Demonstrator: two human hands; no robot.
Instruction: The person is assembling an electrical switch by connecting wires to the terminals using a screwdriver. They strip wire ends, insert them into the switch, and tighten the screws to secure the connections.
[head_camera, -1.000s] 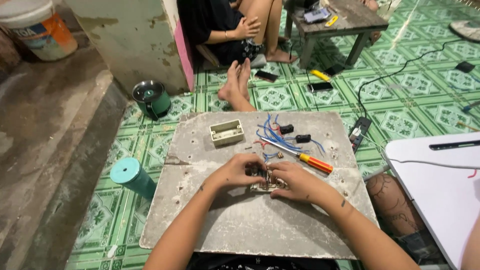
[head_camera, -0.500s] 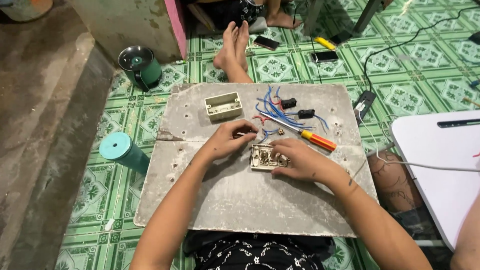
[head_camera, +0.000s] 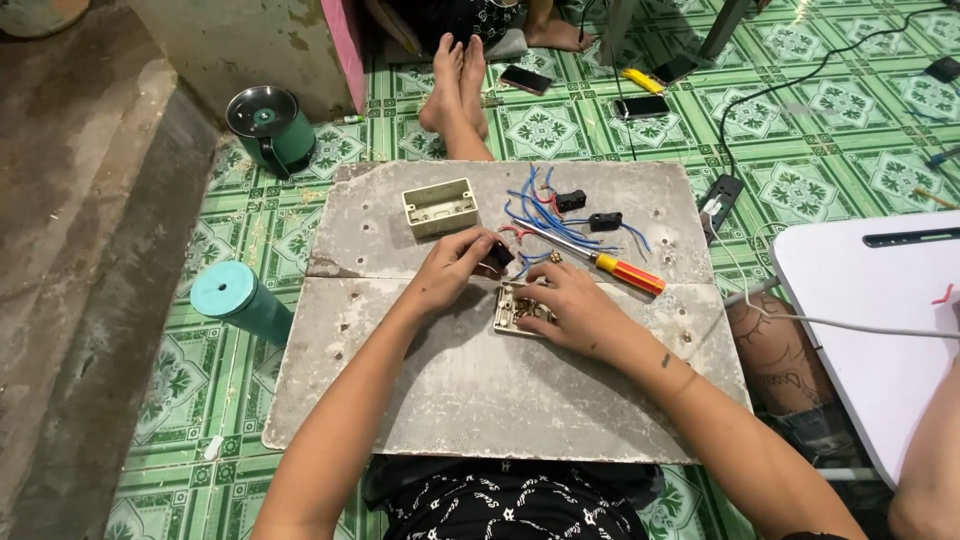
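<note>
Pinching left hand (head_camera: 455, 268) on black switch (head_camera: 499, 256), right hand (head_camera: 570, 310) flat over faceplate (head_camera: 512, 310).

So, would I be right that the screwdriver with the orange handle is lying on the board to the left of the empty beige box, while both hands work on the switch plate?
Not quite: the screwdriver lies on the board to the right of the beige box, not the left, as the head view shows. The left hand and right hand are indeed at the switch plate.

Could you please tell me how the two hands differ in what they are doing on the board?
The left hand pinches a small black part lifted above the board; the right hand rests flat, pressing a cream switch plate down. Both are bare and close together.
</note>
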